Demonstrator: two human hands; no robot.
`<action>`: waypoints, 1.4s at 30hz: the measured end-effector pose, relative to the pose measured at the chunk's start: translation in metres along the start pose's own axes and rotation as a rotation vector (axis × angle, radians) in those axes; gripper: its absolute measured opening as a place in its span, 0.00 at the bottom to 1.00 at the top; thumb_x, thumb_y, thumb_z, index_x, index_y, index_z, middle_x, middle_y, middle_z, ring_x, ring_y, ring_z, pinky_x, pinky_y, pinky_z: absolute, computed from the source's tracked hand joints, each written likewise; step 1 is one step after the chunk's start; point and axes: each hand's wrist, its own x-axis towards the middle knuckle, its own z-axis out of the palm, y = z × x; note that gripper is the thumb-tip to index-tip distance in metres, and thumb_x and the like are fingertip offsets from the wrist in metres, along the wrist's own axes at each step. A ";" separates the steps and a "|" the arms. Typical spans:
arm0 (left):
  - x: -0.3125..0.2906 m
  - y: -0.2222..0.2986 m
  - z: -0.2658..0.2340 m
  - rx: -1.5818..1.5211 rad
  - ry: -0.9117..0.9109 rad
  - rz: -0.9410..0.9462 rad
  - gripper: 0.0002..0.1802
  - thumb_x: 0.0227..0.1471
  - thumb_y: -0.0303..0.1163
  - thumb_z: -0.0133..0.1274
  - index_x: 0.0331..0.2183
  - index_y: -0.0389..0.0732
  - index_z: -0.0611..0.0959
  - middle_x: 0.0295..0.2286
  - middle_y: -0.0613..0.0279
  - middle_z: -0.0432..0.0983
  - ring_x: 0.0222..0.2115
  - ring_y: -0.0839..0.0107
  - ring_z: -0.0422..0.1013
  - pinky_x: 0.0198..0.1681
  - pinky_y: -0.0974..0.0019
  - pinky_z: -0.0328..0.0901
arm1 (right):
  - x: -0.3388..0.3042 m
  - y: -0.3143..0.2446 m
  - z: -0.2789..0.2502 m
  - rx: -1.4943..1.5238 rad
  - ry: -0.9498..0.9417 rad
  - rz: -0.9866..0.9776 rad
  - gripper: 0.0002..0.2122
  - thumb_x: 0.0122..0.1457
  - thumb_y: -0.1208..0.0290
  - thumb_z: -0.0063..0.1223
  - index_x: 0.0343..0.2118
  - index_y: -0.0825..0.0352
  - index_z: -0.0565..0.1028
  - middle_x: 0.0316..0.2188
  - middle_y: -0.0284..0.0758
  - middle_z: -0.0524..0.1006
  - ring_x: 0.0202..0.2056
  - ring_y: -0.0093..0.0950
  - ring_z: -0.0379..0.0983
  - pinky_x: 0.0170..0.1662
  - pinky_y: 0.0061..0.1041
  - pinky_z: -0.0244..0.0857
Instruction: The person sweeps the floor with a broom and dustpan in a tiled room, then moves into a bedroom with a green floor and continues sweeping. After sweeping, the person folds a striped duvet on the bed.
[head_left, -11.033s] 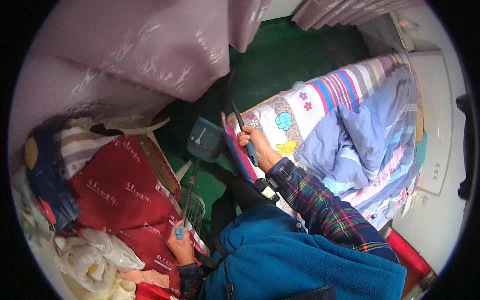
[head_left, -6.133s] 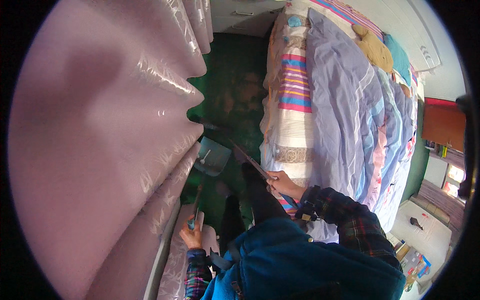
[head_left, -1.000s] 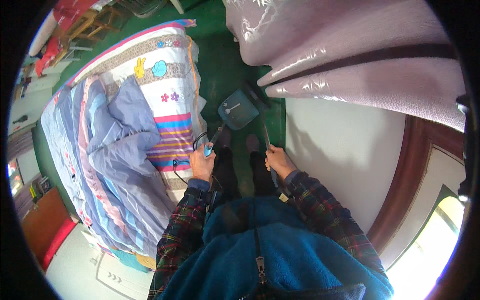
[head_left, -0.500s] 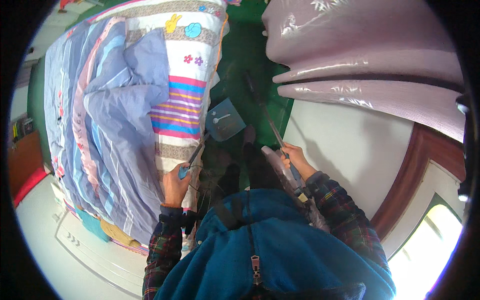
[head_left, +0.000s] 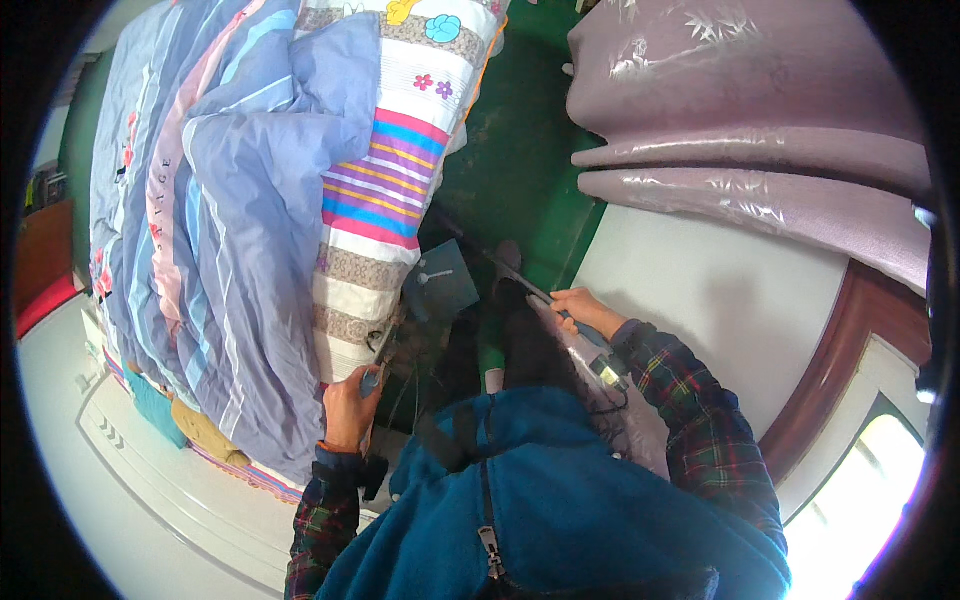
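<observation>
My left hand (head_left: 348, 408) is closed round the handle of a blue-grey dustpan (head_left: 455, 297), beside the bed's edge. The pan sits low in front of my legs, with a small white spoon-shaped piece (head_left: 436, 275) and a smaller white bit lying in it. My right hand (head_left: 590, 312) grips a long thin broom handle (head_left: 535, 290) with a blue grip. The broom slants away to the left, past the far side of the dustpan toward the bed's lower edge. Its far end is dark, and I cannot make out the bristles there.
On the left stands a bed with a rumpled blue quilt (head_left: 260, 190) and a striped, patterned sheet (head_left: 375, 190). Pinkish curtains (head_left: 760, 100) hang at the right above a white wall (head_left: 700, 270) and a brown door frame (head_left: 830, 350). Green floor (head_left: 530, 130) runs between.
The broom's far end has swung left and nearer, from the open floor to beside the bed. My left hand has dropped slightly nearer to me, and the dustpan has tilted.
</observation>
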 end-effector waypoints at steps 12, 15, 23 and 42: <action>0.037 0.021 0.046 -0.245 0.109 -0.141 0.13 0.42 0.29 0.54 0.35 0.45 0.81 0.22 0.47 0.75 0.26 0.51 0.74 0.30 0.58 0.66 | -0.007 -0.097 -0.060 -0.065 0.053 -0.138 0.10 0.54 0.77 0.48 0.40 0.68 0.69 0.15 0.37 0.67 0.11 0.20 0.58 0.12 0.22 0.51; 0.063 0.030 0.057 -0.304 0.118 -0.165 0.14 0.42 0.29 0.54 0.36 0.45 0.81 0.23 0.46 0.75 0.26 0.51 0.74 0.30 0.57 0.66 | -0.007 -0.125 -0.068 -0.070 0.073 -0.214 0.05 0.53 0.76 0.49 0.33 0.69 0.70 0.14 0.37 0.67 0.10 0.21 0.59 0.11 0.23 0.50; 0.121 0.068 0.081 -0.249 0.199 -0.118 0.13 0.42 0.31 0.55 0.35 0.44 0.81 0.20 0.47 0.75 0.25 0.49 0.73 0.29 0.55 0.66 | -0.010 -0.143 -0.077 -0.184 0.185 -0.329 0.06 0.57 0.74 0.46 0.37 0.68 0.68 0.16 0.34 0.67 0.11 0.21 0.61 0.13 0.23 0.55; 0.202 0.123 0.119 -0.393 0.221 -0.176 0.12 0.44 0.32 0.56 0.35 0.43 0.81 0.19 0.50 0.75 0.23 0.54 0.74 0.29 0.57 0.66 | 0.055 -0.134 -0.077 -0.130 0.402 -0.518 0.08 0.58 0.73 0.41 0.23 0.70 0.66 0.11 0.36 0.65 0.09 0.29 0.64 0.11 0.29 0.57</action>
